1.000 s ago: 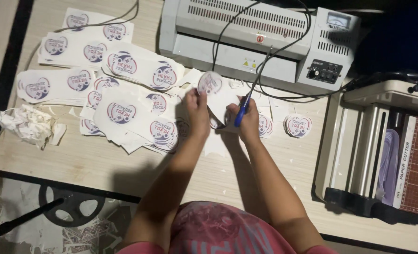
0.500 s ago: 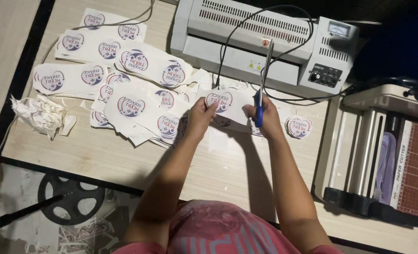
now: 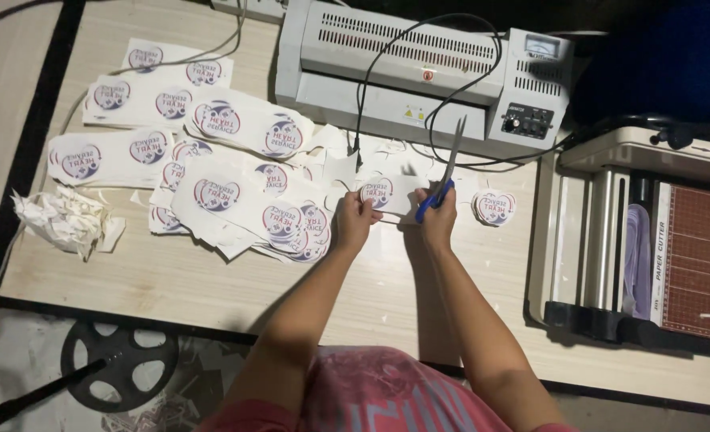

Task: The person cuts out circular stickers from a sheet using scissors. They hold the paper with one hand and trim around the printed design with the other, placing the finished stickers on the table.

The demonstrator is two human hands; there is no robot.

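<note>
My left hand (image 3: 356, 222) pinches a white sticker sheet piece (image 3: 388, 192) printed with a round red-and-blue logo. My right hand (image 3: 437, 217) grips blue-handled scissors (image 3: 444, 178), blades pointing up and away over the sheet's right edge. Both hands hover just above the wooden table (image 3: 179, 280) in front of the laminator. A small stack of cut round stickers (image 3: 494, 207) lies right of my right hand.
Several uncut sticker sheets (image 3: 235, 200) spread over the table's left half. A crumpled paper wad (image 3: 61, 221) sits at the far left. A grey laminator (image 3: 419, 72) with black cables stands at the back. A paper cutter (image 3: 651, 240) fills the right side.
The sheet piece and both hands stay centred before the laminator. The scissors have tilted upright, blades now raised towards the laminator, and the left hand has turned the sheet.
</note>
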